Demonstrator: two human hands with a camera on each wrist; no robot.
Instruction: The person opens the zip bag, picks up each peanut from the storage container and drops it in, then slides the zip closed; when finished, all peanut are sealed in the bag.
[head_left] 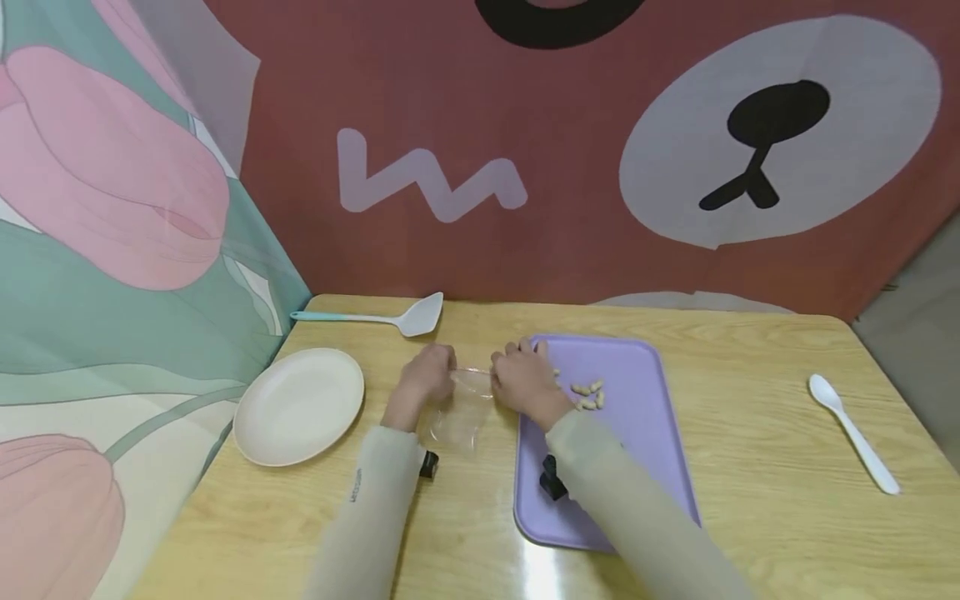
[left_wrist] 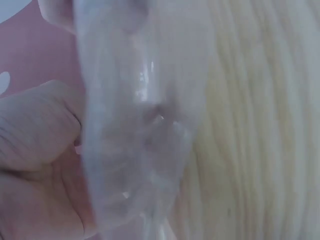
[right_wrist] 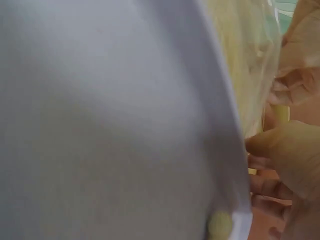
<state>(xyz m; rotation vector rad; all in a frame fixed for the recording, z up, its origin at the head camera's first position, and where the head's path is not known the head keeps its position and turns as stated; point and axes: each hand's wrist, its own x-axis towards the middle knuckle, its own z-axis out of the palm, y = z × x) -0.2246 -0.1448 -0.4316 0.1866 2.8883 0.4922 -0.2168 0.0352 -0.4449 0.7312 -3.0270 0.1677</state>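
A cloth with pink flowers (head_left: 112, 167) is hanging on the far left. A round off-white plate (head_left: 298, 407) is lying near the left edge of the wooden table (head_left: 465, 550). Farther back, a turner (head_left: 422, 318) with a turquoise handle is resting by the rear edge. The left hand (head_left: 429, 377), fingers curled, is pinching the left side of a clear plastic bag (head_left: 459, 417). The bag is hanging between the two hands, just left of the tray; whether its bottom is touching the table cannot be told. The right hand (head_left: 525, 379) is pinching the bag's right side, its wrist passing over a purple tray (head_left: 637, 467). In the tray, several unshelled peanuts (head_left: 587, 390) are lying near that wrist, some partly hidden by it. A white plastic spoon (head_left: 855, 433) is lying on the right, well apart from the tray.
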